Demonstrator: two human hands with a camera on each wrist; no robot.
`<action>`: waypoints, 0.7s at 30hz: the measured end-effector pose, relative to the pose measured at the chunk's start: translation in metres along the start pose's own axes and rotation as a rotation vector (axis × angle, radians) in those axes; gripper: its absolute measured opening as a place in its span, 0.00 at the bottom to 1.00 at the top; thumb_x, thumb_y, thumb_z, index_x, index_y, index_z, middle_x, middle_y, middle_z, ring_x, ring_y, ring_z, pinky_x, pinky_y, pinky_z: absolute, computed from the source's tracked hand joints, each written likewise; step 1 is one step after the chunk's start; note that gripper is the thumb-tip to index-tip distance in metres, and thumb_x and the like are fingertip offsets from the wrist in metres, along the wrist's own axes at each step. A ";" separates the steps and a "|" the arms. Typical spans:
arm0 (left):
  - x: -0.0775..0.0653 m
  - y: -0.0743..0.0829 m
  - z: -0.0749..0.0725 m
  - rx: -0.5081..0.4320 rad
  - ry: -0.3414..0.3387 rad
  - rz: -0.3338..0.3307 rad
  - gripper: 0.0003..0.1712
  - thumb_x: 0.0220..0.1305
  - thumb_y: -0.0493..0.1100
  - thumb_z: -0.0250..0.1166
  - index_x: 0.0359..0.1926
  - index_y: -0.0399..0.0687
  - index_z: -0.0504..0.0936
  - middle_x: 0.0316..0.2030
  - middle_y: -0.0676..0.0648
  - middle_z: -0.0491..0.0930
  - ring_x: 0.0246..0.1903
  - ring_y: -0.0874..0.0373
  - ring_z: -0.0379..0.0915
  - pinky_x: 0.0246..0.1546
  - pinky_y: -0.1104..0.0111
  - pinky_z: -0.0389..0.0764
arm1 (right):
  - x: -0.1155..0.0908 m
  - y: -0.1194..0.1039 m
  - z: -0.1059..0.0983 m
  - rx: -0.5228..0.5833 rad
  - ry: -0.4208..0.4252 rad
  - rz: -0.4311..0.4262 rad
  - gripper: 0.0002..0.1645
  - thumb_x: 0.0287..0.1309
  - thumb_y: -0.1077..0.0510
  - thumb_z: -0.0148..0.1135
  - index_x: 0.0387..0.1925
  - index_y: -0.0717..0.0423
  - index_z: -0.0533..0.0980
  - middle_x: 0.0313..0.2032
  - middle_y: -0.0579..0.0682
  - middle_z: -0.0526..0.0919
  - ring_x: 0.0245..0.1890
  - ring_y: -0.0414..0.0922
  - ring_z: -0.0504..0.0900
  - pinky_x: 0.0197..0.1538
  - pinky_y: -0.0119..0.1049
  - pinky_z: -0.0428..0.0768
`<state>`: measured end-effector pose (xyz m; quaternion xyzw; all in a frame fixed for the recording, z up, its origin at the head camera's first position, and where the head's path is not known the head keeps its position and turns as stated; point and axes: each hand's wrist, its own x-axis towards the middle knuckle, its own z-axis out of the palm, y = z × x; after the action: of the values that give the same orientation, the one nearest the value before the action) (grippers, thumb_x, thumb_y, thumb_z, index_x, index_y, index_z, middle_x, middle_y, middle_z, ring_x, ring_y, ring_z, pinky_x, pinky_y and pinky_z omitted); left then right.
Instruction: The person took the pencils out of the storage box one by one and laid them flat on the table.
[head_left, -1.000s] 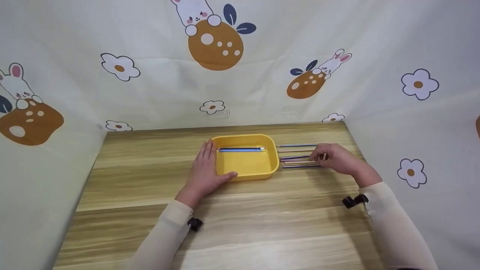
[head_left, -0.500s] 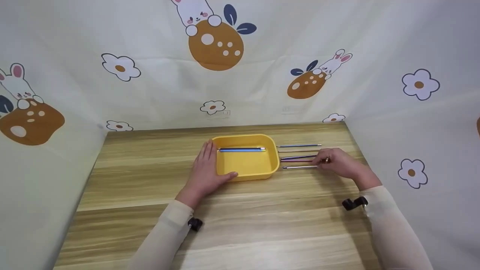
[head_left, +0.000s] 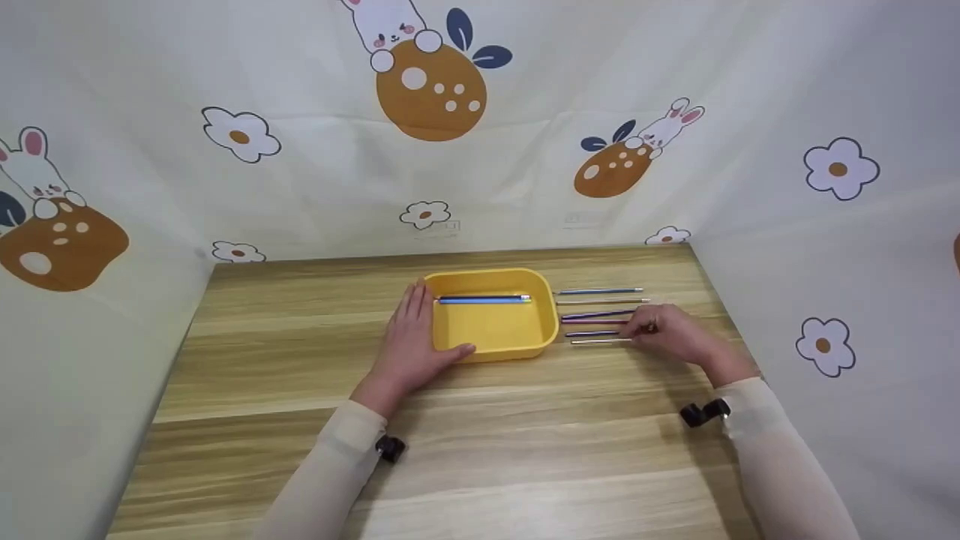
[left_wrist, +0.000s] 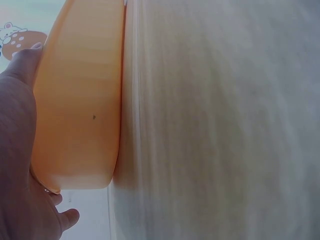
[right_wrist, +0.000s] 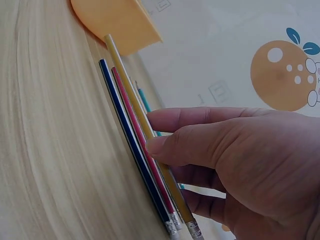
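Note:
A yellow plastic box (head_left: 491, 351) stands on the table, with two blue pencils (head_left: 484, 300) side by side inside it. My left hand (head_left: 409, 337) rests on the box's left end, fingers straight along the wall and thumb on the front rim. Right of the box, my right hand (head_left: 664, 330) pinches a gold pencil (right_wrist: 129, 86) between thumb and forefinger, at the front of a row of pencils. Beside the gold one, a dark blue pencil (right_wrist: 128, 125) and a pink pencil (right_wrist: 123, 90) lie close together. A teal pencil (right_wrist: 144, 101) shows partly behind the fingers.
Farther back in the row lie a purple-blue pencil (head_left: 596, 315), another gold pencil (head_left: 600, 301) and a blue pencil (head_left: 598, 291). The wood-grain table (head_left: 480, 450) ends at a printed cloth backdrop (head_left: 315, 187) at the back and sides.
My right hand has moved toward the table's front with the gold pencil, from behind the dark blue pencil to in front of it. The left hand and box have stayed put.

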<state>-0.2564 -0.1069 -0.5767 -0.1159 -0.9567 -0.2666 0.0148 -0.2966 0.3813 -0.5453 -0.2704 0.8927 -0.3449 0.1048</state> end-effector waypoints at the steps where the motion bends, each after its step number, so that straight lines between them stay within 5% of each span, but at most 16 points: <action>1: 0.000 0.000 0.000 0.002 0.000 0.002 0.79 0.62 0.82 0.69 0.89 0.34 0.43 0.90 0.38 0.37 0.88 0.40 0.31 0.86 0.44 0.47 | 0.000 0.001 0.001 0.004 0.002 -0.002 0.12 0.64 0.74 0.73 0.43 0.59 0.93 0.45 0.52 0.92 0.48 0.50 0.86 0.53 0.32 0.80; 21: -0.001 0.001 -0.002 -0.030 -0.009 -0.012 0.80 0.61 0.80 0.72 0.89 0.36 0.41 0.90 0.38 0.36 0.88 0.41 0.30 0.85 0.42 0.46 | 0.000 0.013 0.015 -0.029 0.019 -0.043 0.12 0.65 0.74 0.73 0.45 0.60 0.92 0.44 0.53 0.92 0.48 0.52 0.87 0.56 0.36 0.81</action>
<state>-0.2551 -0.1072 -0.5744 -0.1116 -0.9533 -0.2807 0.0072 -0.2968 0.3810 -0.5648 -0.2876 0.8927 -0.3365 0.0850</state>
